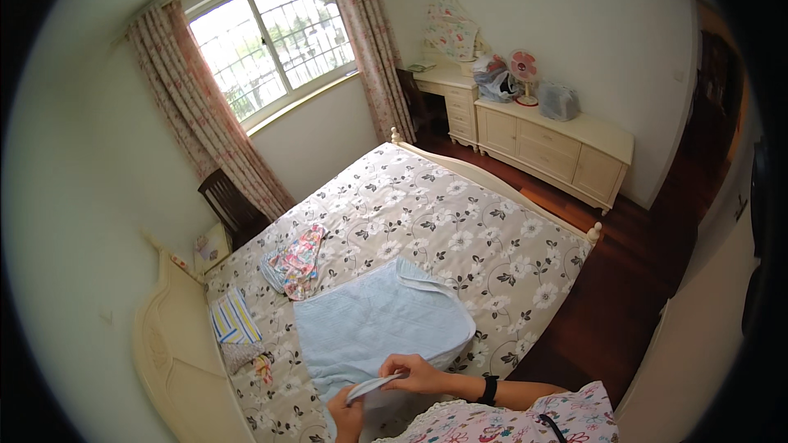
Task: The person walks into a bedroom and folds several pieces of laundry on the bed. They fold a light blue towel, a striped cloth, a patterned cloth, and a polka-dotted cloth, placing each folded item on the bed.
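Observation:
A light blue quilted blanket (375, 320) with a pale border lies spread over the near side of the bed. Its far right corner is folded back on itself. My left hand (346, 413) grips the near edge of this blanket at the bottom of the view. Close beside it, my right hand (414, 374) pinches the same edge, and a short stretch of hem is lifted between the two hands. The floral bed sheet (458, 240) carries white flowers and dark leaves. Part of my left hand is cut off by the frame's lower rim.
Colourful folded clothes (301, 264) lie beyond the blanket. A striped pillow (236, 317) rests by the carved headboard (172, 344). A low footboard (492, 178) closes the bed's far side. Past it stands a cream cabinet (548, 147) bearing a pink fan (522, 67) and bags.

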`<action>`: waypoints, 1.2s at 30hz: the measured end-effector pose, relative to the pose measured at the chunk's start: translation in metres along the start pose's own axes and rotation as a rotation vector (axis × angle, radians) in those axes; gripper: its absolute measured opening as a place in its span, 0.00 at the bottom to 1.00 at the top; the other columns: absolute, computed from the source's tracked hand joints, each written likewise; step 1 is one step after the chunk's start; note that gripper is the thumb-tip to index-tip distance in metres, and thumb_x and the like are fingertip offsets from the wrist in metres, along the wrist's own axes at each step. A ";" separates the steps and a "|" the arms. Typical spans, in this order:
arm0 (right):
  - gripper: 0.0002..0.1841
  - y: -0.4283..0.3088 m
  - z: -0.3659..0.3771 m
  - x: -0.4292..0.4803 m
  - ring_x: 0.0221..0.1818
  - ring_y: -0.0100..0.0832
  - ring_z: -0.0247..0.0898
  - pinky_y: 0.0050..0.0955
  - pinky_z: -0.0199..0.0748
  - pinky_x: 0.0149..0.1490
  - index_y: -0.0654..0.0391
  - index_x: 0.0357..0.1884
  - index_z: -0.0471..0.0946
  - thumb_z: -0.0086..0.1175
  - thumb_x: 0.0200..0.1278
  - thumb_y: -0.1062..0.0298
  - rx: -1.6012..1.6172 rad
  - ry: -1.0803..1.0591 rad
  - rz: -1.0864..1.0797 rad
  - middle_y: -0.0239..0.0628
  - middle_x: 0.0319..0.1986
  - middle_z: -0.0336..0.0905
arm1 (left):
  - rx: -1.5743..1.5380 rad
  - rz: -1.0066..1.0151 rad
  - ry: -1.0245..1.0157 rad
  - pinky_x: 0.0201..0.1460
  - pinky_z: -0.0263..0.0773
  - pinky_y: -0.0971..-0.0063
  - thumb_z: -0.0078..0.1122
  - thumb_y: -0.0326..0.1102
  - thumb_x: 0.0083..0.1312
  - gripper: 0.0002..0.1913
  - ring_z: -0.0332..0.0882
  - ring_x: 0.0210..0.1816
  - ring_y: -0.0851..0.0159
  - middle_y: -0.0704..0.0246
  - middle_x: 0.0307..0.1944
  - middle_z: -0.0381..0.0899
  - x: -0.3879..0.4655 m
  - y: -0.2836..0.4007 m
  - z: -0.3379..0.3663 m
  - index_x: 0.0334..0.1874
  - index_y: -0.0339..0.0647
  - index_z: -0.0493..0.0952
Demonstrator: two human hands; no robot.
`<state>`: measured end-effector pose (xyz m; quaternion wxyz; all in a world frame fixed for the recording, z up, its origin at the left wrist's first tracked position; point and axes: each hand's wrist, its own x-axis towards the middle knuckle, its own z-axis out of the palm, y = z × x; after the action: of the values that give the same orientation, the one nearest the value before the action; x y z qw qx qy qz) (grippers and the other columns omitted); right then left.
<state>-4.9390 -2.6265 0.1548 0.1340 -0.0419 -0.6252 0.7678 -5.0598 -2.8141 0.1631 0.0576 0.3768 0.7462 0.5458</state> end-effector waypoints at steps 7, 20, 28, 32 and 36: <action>0.15 0.013 -0.015 0.000 0.43 0.25 0.76 0.26 0.73 0.49 0.59 0.45 0.81 0.67 0.54 0.76 -0.224 -0.280 -0.074 0.34 0.38 0.83 | 0.109 0.173 0.173 0.28 0.73 0.73 0.61 0.25 0.55 0.04 0.82 0.23 0.62 0.62 0.21 0.83 -0.015 0.053 -0.032 0.29 0.35 0.84; 0.11 0.146 -0.138 0.010 0.42 0.48 0.76 0.38 0.73 0.49 0.55 0.38 0.82 0.59 0.50 0.72 -1.213 -0.254 -0.057 0.42 0.33 0.80 | 0.210 0.610 0.831 0.22 0.63 0.75 0.59 0.41 0.65 0.14 0.67 0.18 0.66 0.66 0.17 0.67 -0.078 0.065 -0.137 0.28 0.38 0.70; 0.11 0.003 -0.092 0.034 0.32 0.43 0.77 0.35 0.74 0.38 0.59 0.36 0.79 0.59 0.46 0.75 -0.882 -0.077 -0.212 0.41 0.27 0.79 | 0.644 -0.014 1.402 0.58 0.71 0.69 0.52 0.37 0.73 0.19 0.78 0.50 0.60 0.59 0.51 0.80 -0.078 0.078 -0.271 0.58 0.29 0.75; 0.13 -0.051 -0.023 0.029 0.24 0.37 0.78 0.29 0.73 0.33 0.61 0.34 0.79 0.62 0.42 0.74 -0.597 -0.279 -0.113 0.43 0.22 0.79 | 1.198 -0.094 0.910 0.60 0.68 0.66 0.62 0.27 0.63 0.21 0.74 0.54 0.56 0.58 0.53 0.77 -0.049 0.083 -0.239 0.60 0.41 0.76; 0.12 -0.061 0.047 0.027 0.21 0.31 0.75 0.26 0.71 0.29 0.62 0.32 0.78 0.66 0.42 0.73 -0.591 -0.284 -0.157 0.42 0.19 0.77 | 0.396 0.189 0.162 0.54 0.73 0.67 0.73 0.31 0.51 0.26 0.77 0.50 0.57 0.60 0.55 0.77 -0.030 0.081 -0.141 0.56 0.44 0.80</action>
<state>-4.9663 -2.6534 0.2267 0.0862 0.0768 -0.8344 0.5390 -5.0681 -2.9322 0.2788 -0.1290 0.4037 0.8024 0.4201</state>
